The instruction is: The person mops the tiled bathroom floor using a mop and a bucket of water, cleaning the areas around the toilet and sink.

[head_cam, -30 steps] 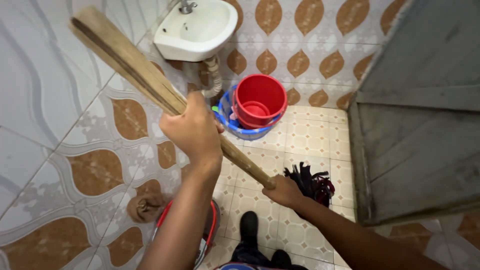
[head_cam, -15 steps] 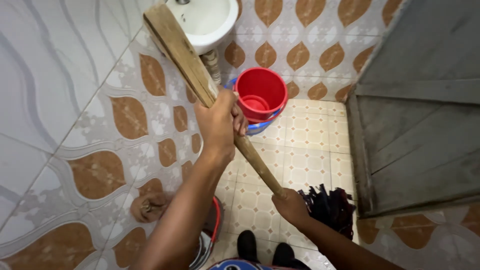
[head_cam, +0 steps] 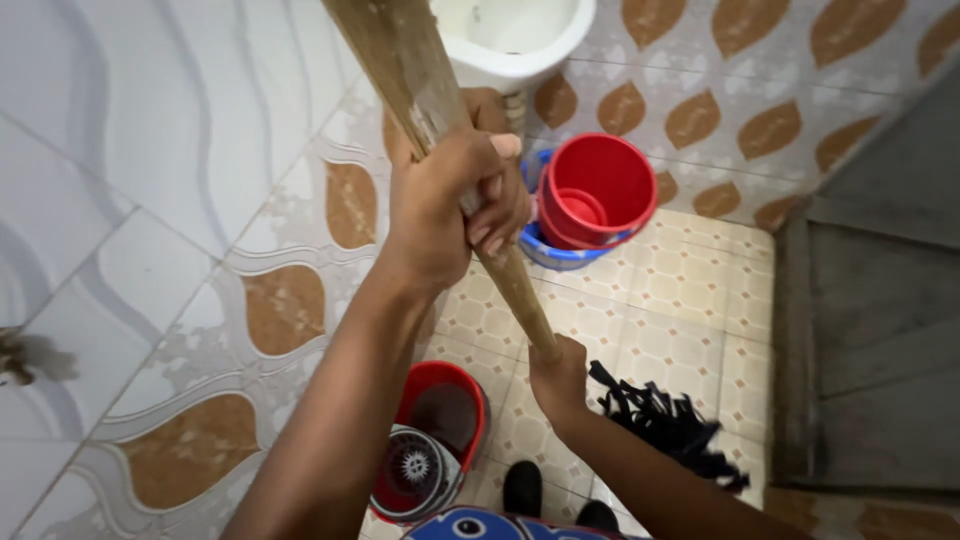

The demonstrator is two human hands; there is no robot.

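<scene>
Wall: patterned tiles (head_cam: 150,200) are seen at the left, close beside the raised arm.
Door: a grey wooden door (head_cam: 880,330) is seen at the right.
Sink: a white basin (head_cam: 515,35) is fixed above, behind the handle top.
Buckets: a red bucket (head_cam: 597,190) is nested in a blue one (head_cam: 550,252); a red mop bucket (head_cam: 430,440) is stood by the feet.
Mop handle: the wooden handle (head_cam: 440,130) is held steeply, its dark strands (head_cam: 670,425) spread on the floor.
Left hand (head_cam: 445,200): fingers are clamped high on the handle.
Right hand (head_cam: 558,375): fingers are closed low on it.
Change: the handle is now held steeper and the mop bucket is brought into fuller view.

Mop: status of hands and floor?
Left hand high, right hand low, both gripping mop handle. Mop head on tiles. Red bucket and spin bucket nearby.
</scene>
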